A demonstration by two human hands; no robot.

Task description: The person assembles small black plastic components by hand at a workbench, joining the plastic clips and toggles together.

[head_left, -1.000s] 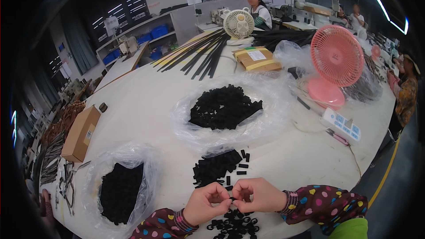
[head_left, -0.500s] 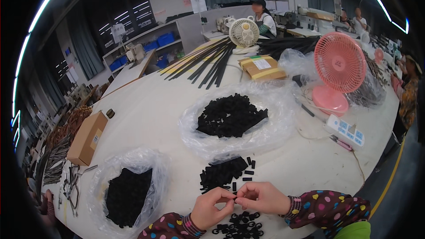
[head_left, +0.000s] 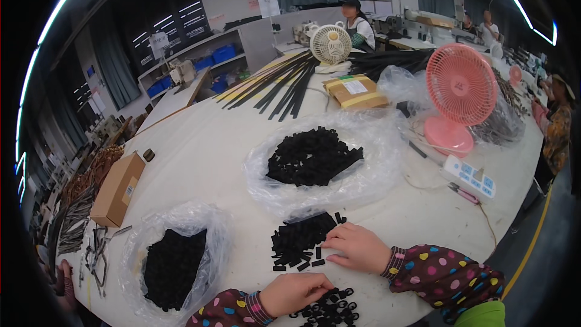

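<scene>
Hands: parted since the earlier frame; I saw that the right hand (head_left: 357,248) had gone forward and the left hand (head_left: 293,295) had dropped toward the table's near edge.
Table (head_left: 193,163): wide and pale, with loose work gathered by its near edge, probably for short reaches.
Middle bag (head_left: 387,166): sat at the table's centre, its mouth spread wide, I judged, for easy access.
Left bag (head_left: 215,227): opened likewise toward the near left corner.
Pink fan (head_left: 461,85): stood by the right edge, likely clear of the work.
Right hand: bent at the flat pieces; I couldn't tell whether it gripped one.
Left hand: curled above the loops; its grasp was hidden from me.
Flat pieces (head_left: 302,233): black, piled between middle bag and hands.
Loops (head_left: 333,313): small, black, heaped separately at the near edge, perhaps to avoid mixing.
</scene>
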